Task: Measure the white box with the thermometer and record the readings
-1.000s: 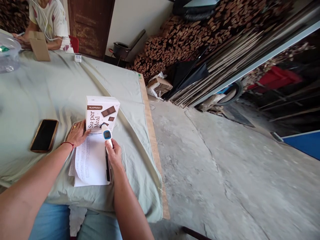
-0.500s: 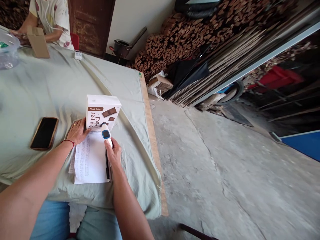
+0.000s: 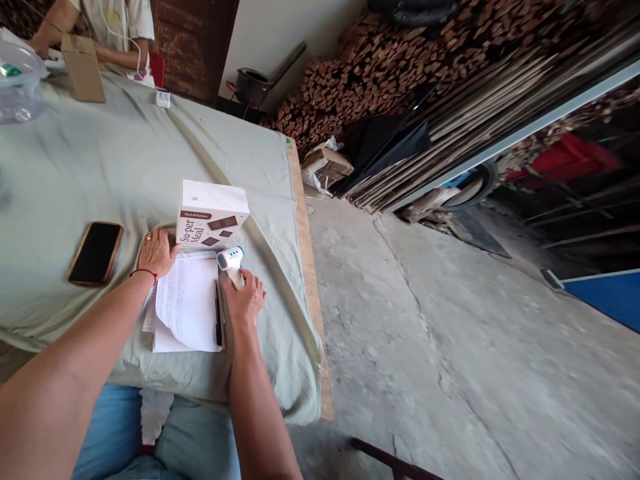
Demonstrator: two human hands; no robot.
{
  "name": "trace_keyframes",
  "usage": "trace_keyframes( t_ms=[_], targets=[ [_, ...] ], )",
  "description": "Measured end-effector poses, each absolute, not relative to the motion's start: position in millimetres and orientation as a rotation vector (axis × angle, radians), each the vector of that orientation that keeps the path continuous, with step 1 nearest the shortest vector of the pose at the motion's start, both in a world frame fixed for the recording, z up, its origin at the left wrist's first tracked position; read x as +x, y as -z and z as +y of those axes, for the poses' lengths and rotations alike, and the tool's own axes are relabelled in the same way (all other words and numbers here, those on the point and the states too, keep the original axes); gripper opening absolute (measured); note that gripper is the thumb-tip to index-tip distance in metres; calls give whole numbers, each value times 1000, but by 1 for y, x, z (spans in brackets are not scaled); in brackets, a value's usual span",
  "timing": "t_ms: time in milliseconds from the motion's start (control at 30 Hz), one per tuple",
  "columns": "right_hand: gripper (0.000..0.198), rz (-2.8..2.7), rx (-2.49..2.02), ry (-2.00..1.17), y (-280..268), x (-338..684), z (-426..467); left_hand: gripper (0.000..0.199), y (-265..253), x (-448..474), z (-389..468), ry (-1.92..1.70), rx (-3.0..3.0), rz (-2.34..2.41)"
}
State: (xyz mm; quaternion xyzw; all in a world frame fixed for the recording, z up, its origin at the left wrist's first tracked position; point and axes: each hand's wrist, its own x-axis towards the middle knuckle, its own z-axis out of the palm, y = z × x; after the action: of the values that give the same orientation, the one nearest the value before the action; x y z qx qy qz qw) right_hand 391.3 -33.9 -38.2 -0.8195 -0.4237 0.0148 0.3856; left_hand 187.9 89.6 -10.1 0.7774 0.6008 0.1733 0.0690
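Note:
My right hand [image 3: 245, 298] is wrapped round the handle of a white and blue infrared thermometer [image 3: 231, 258], whose head is turned sideways above the table. My left hand [image 3: 158, 251] rests on the cloth with its fingers stretched out, by the top left of a notebook [image 3: 193, 313]. Its thumb reaches the lower left of a white box [image 3: 214, 200] lettered "Su-per Meal"; whether they touch, I cannot tell. The box stands upright behind the notebook. Handwriting covers the notebook's left page, and a black pen [image 3: 218, 317] lies along its right side.
A phone [image 3: 96, 253] lies to the left on the cloth-covered table [image 3: 125, 160]. Across it are a cardboard box [image 3: 84, 70], a clear plastic container [image 3: 20, 83], a small white object [image 3: 163, 99] and a seated person [image 3: 117, 30]. Concrete floor [image 3: 425, 333] lies to the right; firewood [image 3: 345, 87] is stacked behind.
My right hand has moved slightly right and turned the thermometer, so its head now points sideways, not its screen towards me. My left hand stays by the box. The whole view has shifted slightly.

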Motion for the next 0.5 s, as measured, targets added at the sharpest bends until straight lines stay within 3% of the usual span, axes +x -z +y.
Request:
trace_keyframes(
  t_ms=[167, 300, 500],
  targets=[
    [17, -1227, -2084, -80, 22, 386, -47, 36, 6, 190, 86, -480, 2409, 1778],
    [25, -1423, -2120, -400, 24, 373, -70, 43, 3, 195, 80, -448, 2362, 1840],
    [38, -1521, -1766, -408, 36, 369, -94, 46, 5, 196, 77, -518, 2379, 1774]
  ],
)
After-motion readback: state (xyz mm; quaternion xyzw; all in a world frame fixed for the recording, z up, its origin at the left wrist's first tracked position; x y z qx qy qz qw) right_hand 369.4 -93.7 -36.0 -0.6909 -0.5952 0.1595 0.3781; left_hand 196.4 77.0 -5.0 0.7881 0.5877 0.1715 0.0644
